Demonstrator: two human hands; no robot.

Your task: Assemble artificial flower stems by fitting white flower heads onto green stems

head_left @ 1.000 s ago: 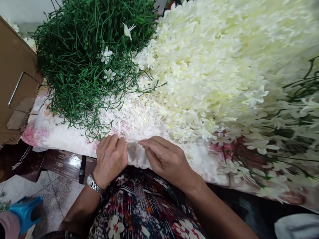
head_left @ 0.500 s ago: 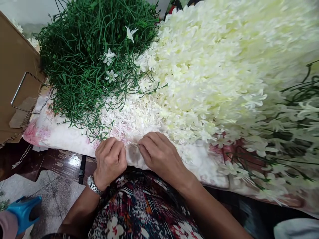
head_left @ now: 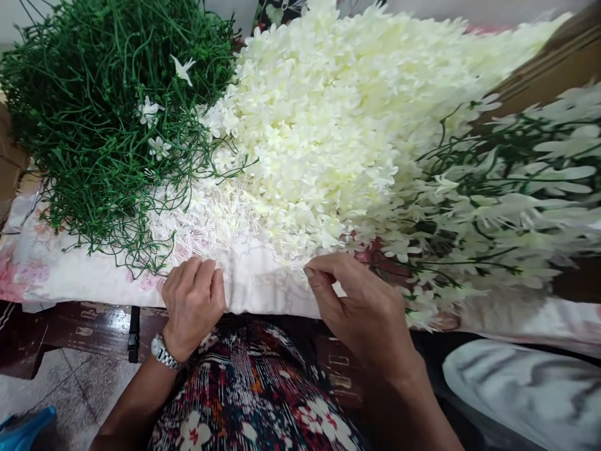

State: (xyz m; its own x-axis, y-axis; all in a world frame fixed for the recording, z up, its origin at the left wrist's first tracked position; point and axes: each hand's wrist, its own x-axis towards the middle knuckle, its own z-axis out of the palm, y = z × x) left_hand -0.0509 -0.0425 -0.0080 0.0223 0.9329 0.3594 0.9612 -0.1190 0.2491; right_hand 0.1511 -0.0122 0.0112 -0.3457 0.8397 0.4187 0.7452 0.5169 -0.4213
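My left hand (head_left: 193, 304), with a metal watch at the wrist, rests curled at the near edge of the cloth-covered table, fingertips pinched at the pile of thin white stamen pieces (head_left: 206, 219). What it pinches is too small to make out. My right hand (head_left: 361, 307) is further right, thumb and forefinger pinched at the near edge of the big heap of cream artificial flower petals (head_left: 328, 119). A mound of green plastic stems (head_left: 98, 119) lies at the left behind my left hand.
Assembled stems with cream flowers (head_left: 507, 200) lie at the right. A floral cloth (head_left: 70, 275) covers the table. A brown cardboard box (head_left: 558, 62) stands at the back right. A pale bundle (head_left: 530, 388) lies at the lower right, and tiled floor (head_left: 70, 382) shows at the lower left.
My hands were pinched close together at the table edge; now my right hand has moved right to the edge of the petal heap. The view has shifted right.
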